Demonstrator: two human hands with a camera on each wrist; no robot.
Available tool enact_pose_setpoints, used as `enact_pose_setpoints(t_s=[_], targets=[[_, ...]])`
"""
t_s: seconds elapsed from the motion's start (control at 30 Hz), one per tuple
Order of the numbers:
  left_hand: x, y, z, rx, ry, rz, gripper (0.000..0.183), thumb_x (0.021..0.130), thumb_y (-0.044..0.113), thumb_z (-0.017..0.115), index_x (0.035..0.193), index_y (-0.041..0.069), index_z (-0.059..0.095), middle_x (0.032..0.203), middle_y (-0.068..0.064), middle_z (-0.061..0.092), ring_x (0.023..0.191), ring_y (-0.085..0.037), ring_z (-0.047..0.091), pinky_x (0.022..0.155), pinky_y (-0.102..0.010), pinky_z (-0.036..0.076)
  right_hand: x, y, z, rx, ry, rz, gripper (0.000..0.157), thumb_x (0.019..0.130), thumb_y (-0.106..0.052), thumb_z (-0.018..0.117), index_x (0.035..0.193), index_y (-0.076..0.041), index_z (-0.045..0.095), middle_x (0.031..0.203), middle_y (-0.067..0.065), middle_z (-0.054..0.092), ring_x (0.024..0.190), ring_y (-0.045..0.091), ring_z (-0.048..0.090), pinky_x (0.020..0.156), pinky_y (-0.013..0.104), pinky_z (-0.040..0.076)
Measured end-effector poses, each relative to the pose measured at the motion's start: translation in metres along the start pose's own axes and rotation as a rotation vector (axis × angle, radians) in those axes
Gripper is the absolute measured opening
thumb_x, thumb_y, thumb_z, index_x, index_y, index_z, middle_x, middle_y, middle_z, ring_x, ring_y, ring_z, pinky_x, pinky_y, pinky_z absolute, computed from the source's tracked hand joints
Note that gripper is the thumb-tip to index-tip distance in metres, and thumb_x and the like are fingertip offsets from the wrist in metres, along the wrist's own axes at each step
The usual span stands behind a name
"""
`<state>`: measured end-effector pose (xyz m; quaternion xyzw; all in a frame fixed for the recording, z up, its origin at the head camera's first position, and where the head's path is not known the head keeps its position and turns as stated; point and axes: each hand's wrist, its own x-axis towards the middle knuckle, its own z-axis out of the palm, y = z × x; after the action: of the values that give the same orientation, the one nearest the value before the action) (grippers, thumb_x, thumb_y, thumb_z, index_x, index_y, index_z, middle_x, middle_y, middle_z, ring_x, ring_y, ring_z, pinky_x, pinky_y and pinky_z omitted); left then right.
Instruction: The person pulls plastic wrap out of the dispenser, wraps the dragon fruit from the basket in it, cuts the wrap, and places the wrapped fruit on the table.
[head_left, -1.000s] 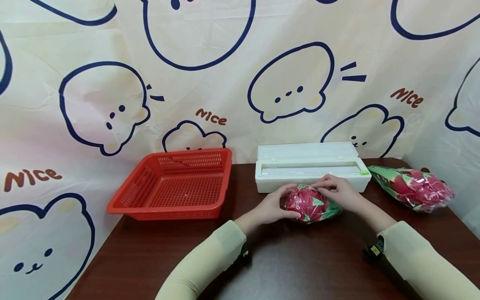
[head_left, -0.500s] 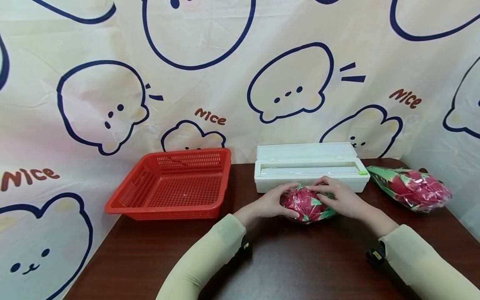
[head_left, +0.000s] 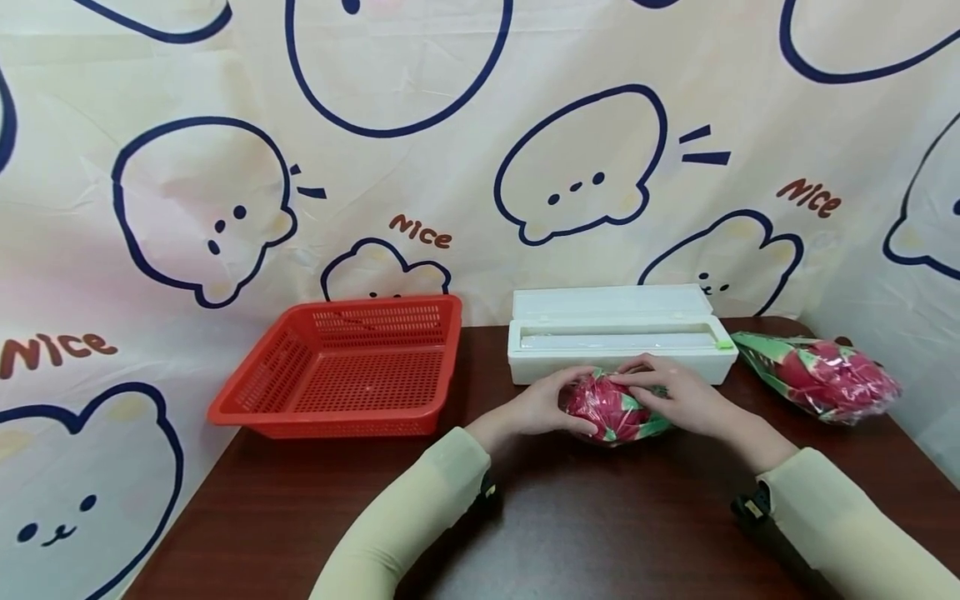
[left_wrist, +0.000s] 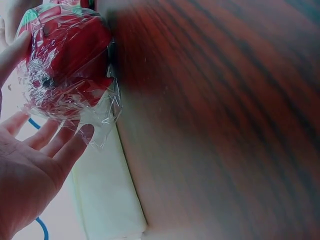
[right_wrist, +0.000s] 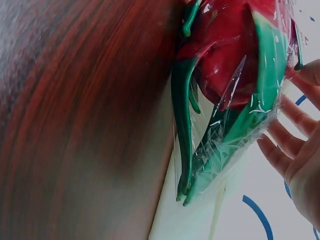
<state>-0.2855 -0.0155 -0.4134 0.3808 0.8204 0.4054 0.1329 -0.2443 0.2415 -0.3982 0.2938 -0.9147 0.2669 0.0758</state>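
Note:
A pink-red dragon fruit [head_left: 609, 410] with green leaf tips lies on the dark wooden table [head_left: 600, 517], wrapped in clear film. My left hand [head_left: 542, 405] grips its left end, thumb in front and fingers behind. At its right side my right hand [head_left: 678, 398] holds the fruit from above and behind. In the left wrist view, loose film sticks out past the end of the fruit [left_wrist: 70, 55], by the fingertips. In the right wrist view, long green leaves [right_wrist: 240, 135] lie under the film, beside the right fingers. The fruit's far side is hidden.
Behind the fruit stands a white box [head_left: 622, 364] with its lid up and a film roll inside. A red plastic basket [head_left: 330, 427] sits at the left. Another wrapped dragon fruit [head_left: 836, 379] lies at the right. A printed cloth [head_left: 480, 208] hangs behind.
My right hand has moved slightly left over the dragon fruit and its leaf end, then stayed nearly still. The left hand has kept its grip.

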Motion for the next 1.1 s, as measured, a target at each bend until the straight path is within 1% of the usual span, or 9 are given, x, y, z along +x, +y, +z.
enact_pose_setpoints(t_s=[0.17, 0.27, 0.33, 0.43, 0.53, 0.6, 0.7, 0.87, 1.1], targets=[[-0.005, -0.005, -0.003, -0.012, -0.002, 0.002, 0.087, 0.076, 0.025, 0.085, 0.149, 0.019, 0.037, 0.14, 0.0, 0.049, 0.126, -0.012, 0.046, 0.104, -0.033, 0.038, -0.005, 0.006, -0.007, 0.054, 0.042, 0.109, 0.035, 0.098, -0.018, 0.06, 0.132, -0.009, 0.061, 0.127, 0.014, 0.057, 0.112, 0.034, 0.056, 0.09, 0.056, 0.047], [-0.012, -0.01, -0.009, -0.02, 0.001, -0.025, 0.088, 0.077, 0.024, 0.085, 0.15, 0.018, 0.036, 0.146, -0.001, 0.044, 0.132, -0.018, 0.043, 0.107, -0.039, 0.035, -0.011, 0.013, -0.013, 0.076, 0.072, 0.208, 0.038, 0.1, -0.019, 0.057, 0.134, -0.004, 0.057, 0.129, 0.02, 0.056, 0.113, 0.039, 0.056, 0.089, 0.058, 0.046], [-0.018, -0.014, -0.015, -0.02, -0.008, -0.05, 0.087, 0.078, 0.024, 0.084, 0.15, 0.015, 0.035, 0.147, -0.004, 0.044, 0.132, -0.022, 0.043, 0.106, -0.039, 0.036, -0.016, 0.018, -0.015, 0.082, 0.063, 0.248, 0.039, 0.101, -0.022, 0.055, 0.134, -0.002, 0.056, 0.131, 0.023, 0.056, 0.116, 0.042, 0.054, 0.09, 0.06, 0.045], [-0.024, -0.022, -0.02, -0.037, -0.048, -0.097, 0.082, 0.08, 0.021, 0.082, 0.148, 0.011, 0.037, 0.141, -0.01, 0.049, 0.124, -0.023, 0.051, 0.101, -0.037, 0.042, -0.023, 0.023, -0.013, 0.094, 0.006, 0.261, 0.045, 0.1, -0.031, 0.055, 0.135, -0.003, 0.056, 0.133, 0.023, 0.055, 0.119, 0.043, 0.051, 0.092, 0.061, 0.042], [-0.028, -0.027, -0.022, -0.05, -0.09, -0.135, 0.07, 0.082, 0.014, 0.08, 0.142, 0.007, 0.045, 0.129, -0.013, 0.058, 0.108, -0.02, 0.062, 0.09, -0.031, 0.049, -0.029, 0.024, -0.009, 0.123, -0.049, 0.248, 0.052, 0.097, -0.039, 0.059, 0.138, -0.006, 0.054, 0.136, 0.021, 0.053, 0.124, 0.043, 0.048, 0.094, 0.063, 0.039], [-0.028, -0.029, -0.021, -0.048, -0.094, -0.151, 0.06, 0.083, 0.011, 0.078, 0.136, 0.006, 0.052, 0.12, -0.011, 0.063, 0.097, -0.017, 0.065, 0.083, -0.027, 0.052, -0.03, 0.023, -0.007, 0.13, -0.069, 0.244, 0.059, 0.094, -0.042, 0.063, 0.14, -0.008, 0.052, 0.138, 0.02, 0.052, 0.125, 0.042, 0.047, 0.094, 0.064, 0.039], [-0.027, -0.03, -0.019, -0.083, -0.063, -0.164, 0.045, 0.084, 0.005, 0.076, 0.126, 0.003, 0.059, 0.104, -0.009, 0.068, 0.087, -0.015, 0.067, 0.075, -0.029, 0.055, -0.031, 0.021, -0.005, 0.117, -0.079, 0.243, 0.068, 0.088, -0.045, 0.069, 0.142, -0.009, 0.05, 0.139, 0.02, 0.05, 0.124, 0.043, 0.047, 0.092, 0.065, 0.04], [-0.022, -0.028, -0.013, -0.222, 0.036, -0.179, 0.023, 0.084, -0.005, 0.072, 0.106, 0.0, 0.066, 0.084, -0.008, 0.068, 0.077, -0.021, 0.068, 0.068, -0.039, 0.057, -0.03, 0.019, -0.004, 0.115, -0.073, 0.25, 0.072, 0.083, -0.046, 0.074, 0.141, -0.009, 0.051, 0.138, 0.02, 0.052, 0.123, 0.042, 0.048, 0.093, 0.065, 0.04], [-0.017, -0.02, -0.01, -0.269, 0.155, -0.163, 0.007, 0.085, 0.001, 0.073, 0.092, 0.0, 0.073, 0.08, -0.005, 0.07, 0.075, -0.022, 0.07, 0.068, -0.036, 0.057, -0.029, 0.021, -0.003, 0.142, -0.079, 0.256, 0.068, 0.085, -0.043, 0.073, 0.14, -0.009, 0.052, 0.138, 0.021, 0.051, 0.124, 0.043, 0.046, 0.094, 0.066, 0.038]])
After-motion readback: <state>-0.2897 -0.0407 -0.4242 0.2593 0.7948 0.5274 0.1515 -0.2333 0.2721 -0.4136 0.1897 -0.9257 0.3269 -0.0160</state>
